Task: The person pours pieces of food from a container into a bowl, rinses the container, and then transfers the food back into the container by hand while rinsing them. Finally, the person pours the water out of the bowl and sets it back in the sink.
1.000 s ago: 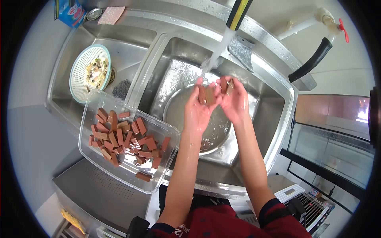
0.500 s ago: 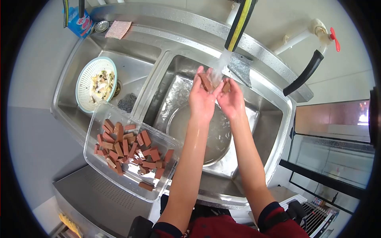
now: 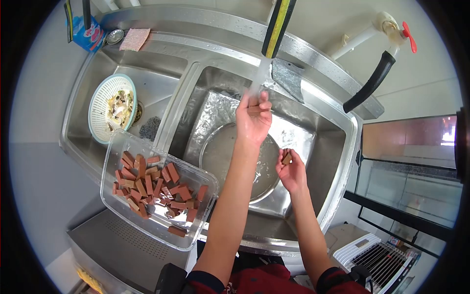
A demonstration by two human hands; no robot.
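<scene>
My left hand [image 3: 253, 120] is under the water stream [image 3: 260, 76] from the black and yellow hose [image 3: 279, 28], its fingers curled around a reddish-brown block [image 3: 254, 110]. Lower and to the right, my right hand [image 3: 293, 174] holds a brown block [image 3: 287, 158] in its fingers, over the right sink basin. Beneath both hands lies a round metal basin [image 3: 215, 147] with water in it. A clear plastic box [image 3: 161, 223] with several reddish-brown blocks [image 3: 148, 184] rests at the left, across the sink's edge.
A white and blue strainer [image 3: 100, 110] with food scraps stands in the left sink beside a dark scrubber [image 3: 150, 128]. Behind are a pink cloth [image 3: 134, 39] and a blue packet [image 3: 90, 36]. A grey triangular piece [image 3: 288, 78] lies on the back ledge.
My hands have moved apart. The right hand has come down and toward me with its block, out of the water stream; the left hand has closed further around its block.
</scene>
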